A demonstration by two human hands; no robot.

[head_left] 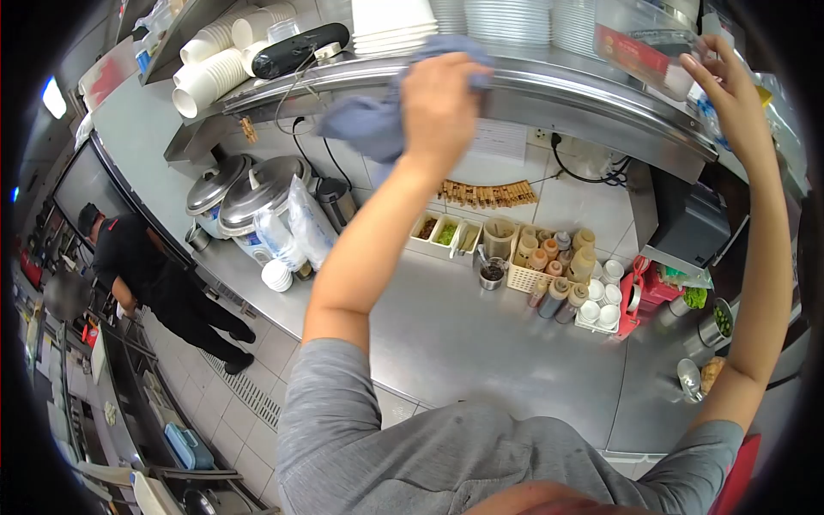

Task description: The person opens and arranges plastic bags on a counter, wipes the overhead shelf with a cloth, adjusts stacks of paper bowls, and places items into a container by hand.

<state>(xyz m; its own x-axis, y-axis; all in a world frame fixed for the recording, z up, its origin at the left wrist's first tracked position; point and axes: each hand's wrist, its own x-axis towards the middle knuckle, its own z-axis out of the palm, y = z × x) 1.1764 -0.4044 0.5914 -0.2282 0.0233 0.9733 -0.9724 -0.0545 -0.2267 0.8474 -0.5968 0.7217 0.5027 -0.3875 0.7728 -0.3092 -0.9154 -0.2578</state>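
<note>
My left hand (442,107) is closed round a blue-grey cloth (365,124) at the front edge of the metal shelf (549,79). Part of the cloth hangs below the shelf edge, and the hand is slightly blurred. Just behind it on the shelf stand stacked white containers (393,26). At the upper right, my right hand (734,99) is raised with its fingers at the end of a clear plastic box (639,51) with a red label. The fingers grip the box's side, though part of their hold is hidden.
Below lies a steel counter (481,343) with a basket of sauce bottles (524,276), white cups (601,305) and rice cookers (257,197). Paper cups (206,81) and a black cylindrical object (300,51) are on the shelf. A person in black (142,266) stands at the left.
</note>
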